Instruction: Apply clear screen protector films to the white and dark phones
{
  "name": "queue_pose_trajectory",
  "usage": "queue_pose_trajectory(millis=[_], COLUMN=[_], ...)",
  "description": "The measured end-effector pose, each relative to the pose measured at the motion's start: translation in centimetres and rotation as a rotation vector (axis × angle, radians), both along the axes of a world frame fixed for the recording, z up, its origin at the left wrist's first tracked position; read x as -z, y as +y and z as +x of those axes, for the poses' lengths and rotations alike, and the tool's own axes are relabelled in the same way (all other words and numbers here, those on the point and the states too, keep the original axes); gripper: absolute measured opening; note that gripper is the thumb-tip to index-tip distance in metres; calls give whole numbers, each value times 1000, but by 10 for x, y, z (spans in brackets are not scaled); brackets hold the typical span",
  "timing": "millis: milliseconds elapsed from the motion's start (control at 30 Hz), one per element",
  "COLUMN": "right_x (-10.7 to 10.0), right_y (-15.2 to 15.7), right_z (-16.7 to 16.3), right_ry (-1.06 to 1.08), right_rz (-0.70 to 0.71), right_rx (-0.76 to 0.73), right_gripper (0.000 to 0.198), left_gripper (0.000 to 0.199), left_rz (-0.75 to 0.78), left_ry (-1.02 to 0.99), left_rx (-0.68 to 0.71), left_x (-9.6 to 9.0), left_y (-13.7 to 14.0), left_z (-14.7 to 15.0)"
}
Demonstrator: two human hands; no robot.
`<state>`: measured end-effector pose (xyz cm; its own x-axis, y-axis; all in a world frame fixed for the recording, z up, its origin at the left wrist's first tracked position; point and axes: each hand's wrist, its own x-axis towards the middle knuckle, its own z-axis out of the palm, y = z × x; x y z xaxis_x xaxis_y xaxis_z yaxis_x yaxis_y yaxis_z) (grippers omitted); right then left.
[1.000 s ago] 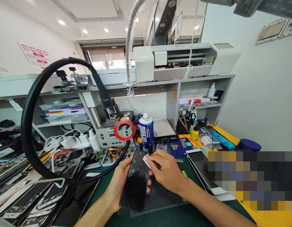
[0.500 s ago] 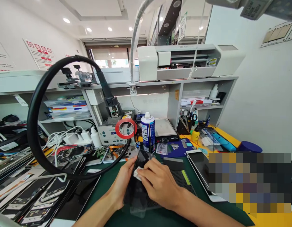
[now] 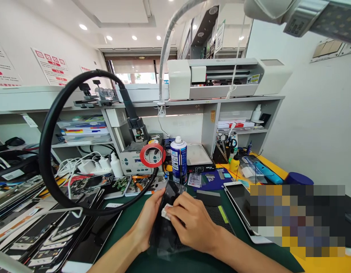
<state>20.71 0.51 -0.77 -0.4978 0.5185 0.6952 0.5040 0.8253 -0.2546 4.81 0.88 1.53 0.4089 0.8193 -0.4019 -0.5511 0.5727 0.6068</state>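
My left hand (image 3: 149, 218) grips a dark, glossy phone screen (image 3: 162, 237) by its left edge, tilted above the green mat (image 3: 135, 242). Clear film seems to stick out at its lower end. Pinched in the fingers of my right hand (image 3: 192, 220) is a small white wipe (image 3: 165, 211), pressed against the screen's face. The right hand covers much of the screen's right side. Partly hidden behind that hand, a black perforated pad (image 3: 217, 218) with a yellow-green strip lies on the mat.
A blue spray can (image 3: 178, 161) stands behind my hands, beside a roll of red tape (image 3: 152, 155). Stacked phone screens (image 3: 50, 239) crowd the left, under a thick black looped hose (image 3: 44, 151). A white tablet (image 3: 243, 204) lies at right, near a pixelated patch.
The view has shifted slightly. Both hands keep their hold, and the wipe stays on nearly the same part of the screen.
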Motion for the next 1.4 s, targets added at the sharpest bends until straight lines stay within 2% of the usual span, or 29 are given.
queue_pose_trajectory(millis=[100, 267, 367, 433, 500, 600, 667, 733, 800, 933, 1033, 1133, 1267, 1400], right_x=[-4, -18, -27, -32, -37, -42, -41, -40, -38, -39, -37, -31, -19, -13], right_y=[10, 23, 23, 22, 21, 20, 18, 16, 16, 23, 27, 29, 31, 33], right_z=[7, 29, 39, 44, 45, 39, 32, 25, 23, 31, 39, 41, 36, 34], right_ry=[53, 136, 27, -73, -68, 163, 299, 386, 473, 675, 767, 696, 563, 513], right_rz=[2, -80, -184, -254, -325, -578, -874, -1142, -1262, -1247, -1290, -1229, -1121, -1105], right_rx=[100, 185, 194, 246, 295, 183, -15, -190, -226, -59, -66, 10, 156, 180], right_gripper=[24, 19, 12, 18, 23, 15, 28, 28, 23, 29, 34, 41, 56, 47], left_gripper=[29, 53, 56, 57, 59, 64, 67, 68, 67, 52, 33, 37, 33, 29], left_rz=[62, 162, 189, 206, 208, 186, 167, 149, 148, 214, 322, 388, 419, 455], left_ry=[-20, 42, 42, 19, -7, 11, 39, 42, 23, -6, 83, 251, 353, 384], left_rx=[33, 141, 144, 173, 239, 366, 435, 481, 484, 326, 170, 73, 50, 49], left_x=[-1, -13, -21, -24, -24, -20, -16, -15, -18, -26, -24, -13, -3, -1], left_y=[2, 6, 8, 8, 8, 6, 6, 6, 8, 13, 17, 18, 17, 15], left_z=[-1, -9, -16, -19, -21, -19, -17, -16, -18, -28, -32, -27, -19, -17])
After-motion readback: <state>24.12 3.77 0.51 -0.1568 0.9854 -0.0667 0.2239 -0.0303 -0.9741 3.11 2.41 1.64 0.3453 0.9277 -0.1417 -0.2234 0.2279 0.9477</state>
